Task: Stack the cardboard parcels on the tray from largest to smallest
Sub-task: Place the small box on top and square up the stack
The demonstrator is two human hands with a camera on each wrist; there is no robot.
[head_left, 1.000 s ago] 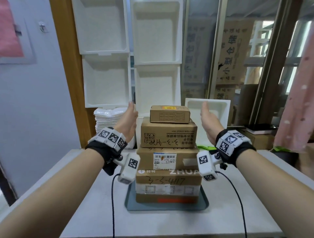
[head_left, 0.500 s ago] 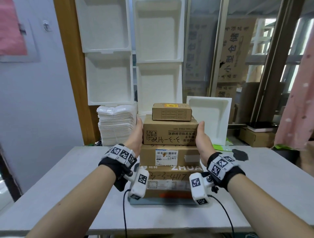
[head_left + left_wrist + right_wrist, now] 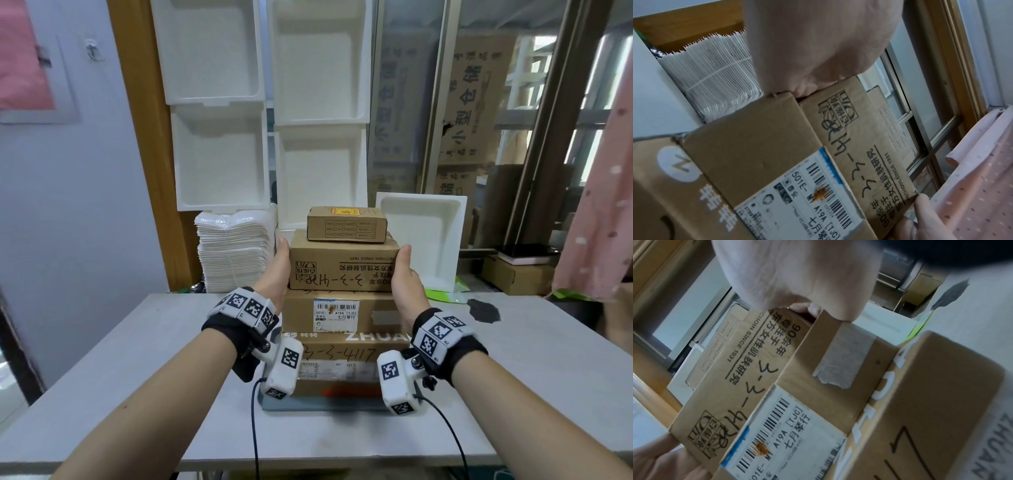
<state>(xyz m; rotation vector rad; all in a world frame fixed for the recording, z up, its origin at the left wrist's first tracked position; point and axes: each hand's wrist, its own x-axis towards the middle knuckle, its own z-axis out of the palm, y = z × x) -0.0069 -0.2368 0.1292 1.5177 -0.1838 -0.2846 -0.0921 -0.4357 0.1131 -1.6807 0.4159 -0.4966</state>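
Four cardboard parcels stand stacked on a grey-blue tray, widest at the bottom. The bottom parcel carries handwriting, and the labelled parcel lies on it. Above comes the printed parcel, with the small parcel on top. My left hand presses flat against the printed parcel's left side. My right hand presses its right side, thumb up along the front edge. The fingers of both hands are hidden behind the parcel.
The grey table has a dark stain at the back right. White foam trays lean on the wall behind, another foam tray stands behind the stack on the right, and a pile of white bags sits at the back left.
Both hands have come down and inward from beside the top of the stack. They now press the sides of the printed parcel. The stack has not shifted.
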